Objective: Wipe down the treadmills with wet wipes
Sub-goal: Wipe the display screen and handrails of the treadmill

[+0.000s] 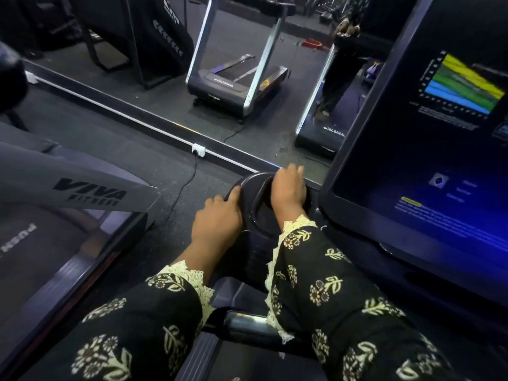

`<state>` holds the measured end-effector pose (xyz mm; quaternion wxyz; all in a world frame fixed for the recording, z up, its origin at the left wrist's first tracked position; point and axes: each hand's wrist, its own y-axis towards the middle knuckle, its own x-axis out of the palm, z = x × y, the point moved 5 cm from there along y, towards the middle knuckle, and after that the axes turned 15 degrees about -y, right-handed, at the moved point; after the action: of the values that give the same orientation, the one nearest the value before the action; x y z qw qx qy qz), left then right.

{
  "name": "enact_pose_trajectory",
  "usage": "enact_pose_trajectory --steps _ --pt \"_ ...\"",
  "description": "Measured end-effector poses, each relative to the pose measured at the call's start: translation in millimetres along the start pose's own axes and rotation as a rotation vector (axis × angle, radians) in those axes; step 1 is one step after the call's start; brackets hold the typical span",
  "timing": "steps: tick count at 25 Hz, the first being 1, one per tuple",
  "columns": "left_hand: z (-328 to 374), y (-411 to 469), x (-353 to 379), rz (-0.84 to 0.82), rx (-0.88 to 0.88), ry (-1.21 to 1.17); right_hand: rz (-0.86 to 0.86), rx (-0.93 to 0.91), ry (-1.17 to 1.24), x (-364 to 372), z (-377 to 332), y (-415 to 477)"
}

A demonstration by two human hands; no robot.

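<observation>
Black plastic forms the cup holder (pixel 255 207) of the treadmill (pixel 384 284) you stand on. It sits just left of the console screen (pixel 412 138).

Head view, hands: your right hand (pixel 288 192) lies in the holder's recess with its fingers bent over the far rim. No wet wipe shows anywhere, so you cannot tell whether one is under the palm. Your left hand (pixel 217 220) rests on the holder's near-left edge. Its index finger is straight and touches the rim, and it holds nothing visible.

Head view, progress: judged from hand position, the work is at the cup holder. Nothing shows which surfaces are already wiped. The screen, the handrail (pixel 244 321) and the neighbouring treadmill (pixel 82 171) probably remain.

Head view, writing: "VIVA FITNESS" is printed on the grey arm of the neighbouring treadmill to your left. "PUSH" appears inverted on its lower panel. Screen text is too blurred to read.
</observation>
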<state>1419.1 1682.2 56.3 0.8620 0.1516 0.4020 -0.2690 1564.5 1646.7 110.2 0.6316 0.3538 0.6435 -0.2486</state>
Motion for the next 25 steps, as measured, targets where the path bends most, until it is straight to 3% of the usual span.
enact_pose_trajectory --steps 4,7,9,18,23,25 --pt "0 2 0 -0.003 -0.006 -0.02 -0.083 0.077 -0.13 -15 23 -7" --pt "0 1 -1 -0.001 -0.003 -0.038 -0.085 -0.069 -0.398 -16 25 -30" --pt "0 0 -2 0.0 -0.002 -0.045 -0.057 -0.108 -0.42 -9 27 -45" --pt "-2 2 1 -0.009 -0.018 -0.063 -0.053 -0.263 -0.152 -1 3 -76" --pt "-3 1 1 -0.009 -0.007 -0.061 -0.061 -0.126 -0.036 16 -6 -44" --pt "-2 -1 0 -0.008 -0.004 -0.058 -0.062 -0.169 -0.056 15 -3 -55"
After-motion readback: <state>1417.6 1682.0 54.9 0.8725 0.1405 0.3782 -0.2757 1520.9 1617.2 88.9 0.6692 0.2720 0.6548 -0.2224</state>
